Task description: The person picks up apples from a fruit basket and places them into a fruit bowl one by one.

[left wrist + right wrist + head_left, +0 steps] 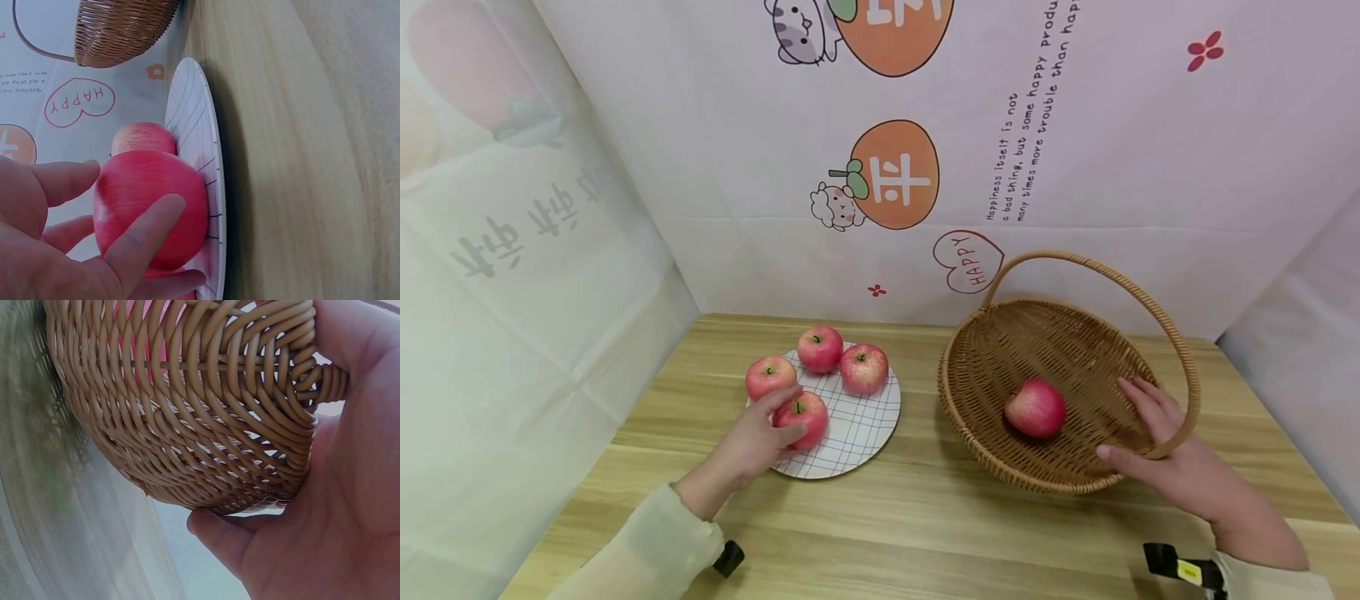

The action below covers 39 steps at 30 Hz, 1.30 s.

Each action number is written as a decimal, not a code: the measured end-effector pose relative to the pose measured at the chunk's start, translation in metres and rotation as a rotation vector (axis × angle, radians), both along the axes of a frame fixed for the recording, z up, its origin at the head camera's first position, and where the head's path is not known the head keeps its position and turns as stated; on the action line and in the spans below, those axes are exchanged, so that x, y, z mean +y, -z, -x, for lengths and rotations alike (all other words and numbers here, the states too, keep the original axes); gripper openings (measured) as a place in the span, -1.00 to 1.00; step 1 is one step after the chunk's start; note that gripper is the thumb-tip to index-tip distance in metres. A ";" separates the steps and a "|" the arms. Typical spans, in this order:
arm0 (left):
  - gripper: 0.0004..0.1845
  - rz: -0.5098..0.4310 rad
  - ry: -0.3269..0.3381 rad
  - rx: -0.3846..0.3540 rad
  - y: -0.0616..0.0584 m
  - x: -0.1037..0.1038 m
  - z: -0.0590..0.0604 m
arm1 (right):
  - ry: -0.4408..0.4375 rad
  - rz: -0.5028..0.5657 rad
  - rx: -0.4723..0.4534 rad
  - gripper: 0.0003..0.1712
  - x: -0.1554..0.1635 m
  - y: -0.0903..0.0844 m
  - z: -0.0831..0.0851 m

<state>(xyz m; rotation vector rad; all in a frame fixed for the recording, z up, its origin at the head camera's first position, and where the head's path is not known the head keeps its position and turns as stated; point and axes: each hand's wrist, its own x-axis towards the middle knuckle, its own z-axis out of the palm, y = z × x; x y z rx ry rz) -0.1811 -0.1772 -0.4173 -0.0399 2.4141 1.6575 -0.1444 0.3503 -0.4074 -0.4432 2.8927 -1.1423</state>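
Sleeves frame the near edge of the wooden table [925, 533]; the left hand [752, 446] reaches onto the gridded plate [865, 417] and curls thumb and fingers round the nearest apple [805, 414], shown close in the left wrist view [150, 206]; three more apples [820, 347] sit behind it on the plate; the right hand [1172, 454] grips the wicker basket [1000, 350] at its near rim, fingers inside, thumb under the weave; one apple [1036, 407] lies in the basket; the backdrop reads "HAPPY" [967, 260] in a heart, and "Happiness itself is not a bad thing, but some happy..." [1030, 125] runs slantwise.
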 end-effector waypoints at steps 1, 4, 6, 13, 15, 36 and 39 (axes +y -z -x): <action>-0.26 0.005 0.001 -0.002 -0.001 0.000 0.000 | 0.000 0.001 0.002 0.12 0.000 0.000 0.000; -0.23 0.012 0.007 -0.006 -0.002 -0.002 -0.001 | -0.002 0.002 0.006 0.12 0.000 -0.001 -0.001; -0.22 0.010 0.004 -0.010 -0.003 -0.003 -0.001 | -0.003 0.003 0.008 0.12 0.000 -0.001 -0.001; -0.21 0.009 -0.003 -0.023 -0.007 -0.005 -0.004 | -0.002 0.000 -0.003 0.11 0.001 0.000 -0.001; -0.21 0.012 0.000 -0.026 -0.010 -0.005 -0.005 | 0.000 0.004 -0.005 0.11 0.001 0.000 -0.001; -0.13 0.050 0.092 0.146 -0.074 0.000 -0.018 | -0.006 -0.006 0.008 0.11 0.000 0.000 0.001; -0.16 0.009 0.139 0.200 -0.077 0.013 -0.020 | -0.004 -0.003 0.005 0.10 0.001 0.000 0.001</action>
